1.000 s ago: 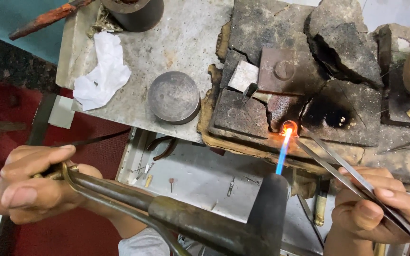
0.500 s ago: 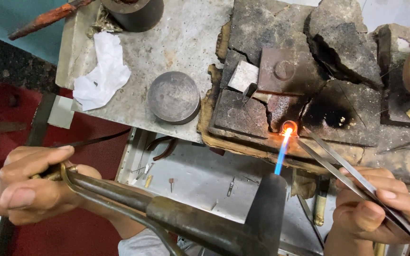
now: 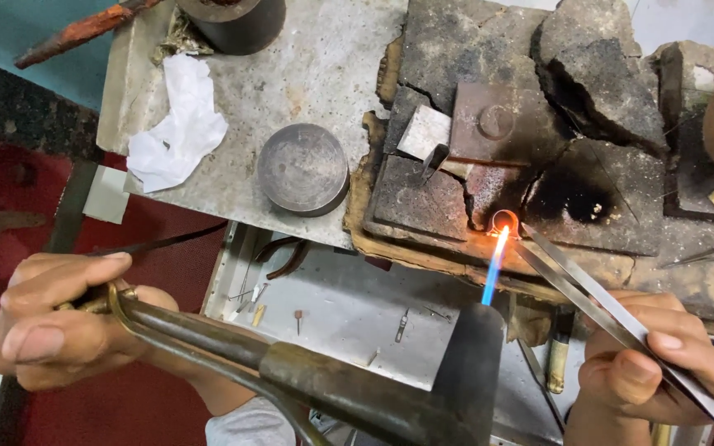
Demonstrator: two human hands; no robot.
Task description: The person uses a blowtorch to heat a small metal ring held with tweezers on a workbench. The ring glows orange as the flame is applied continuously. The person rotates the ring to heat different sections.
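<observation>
— Left grip?
— My left hand (image 3: 51,326): wrapped tight round the torch (image 3: 324,380); blue flame (image 3: 495,268) touches the glowing ring (image 3: 503,221).

— Right grip?
— My right hand (image 3: 654,372): pinching the tweezers (image 3: 588,277), tips just beside the ring, on the charred brick (image 3: 530,177).

— Nearby?
— Round tin (image 3: 302,168), crumpled paper (image 3: 177,124), on the tabletop (image 3: 324,66).

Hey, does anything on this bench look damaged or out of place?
Yes. The soldering blocks are cracked into pieces and scorched black beside the glowing ring. The board's front edge is ragged and crumbling. A crumpled white tissue lies loose at the left.
</observation>
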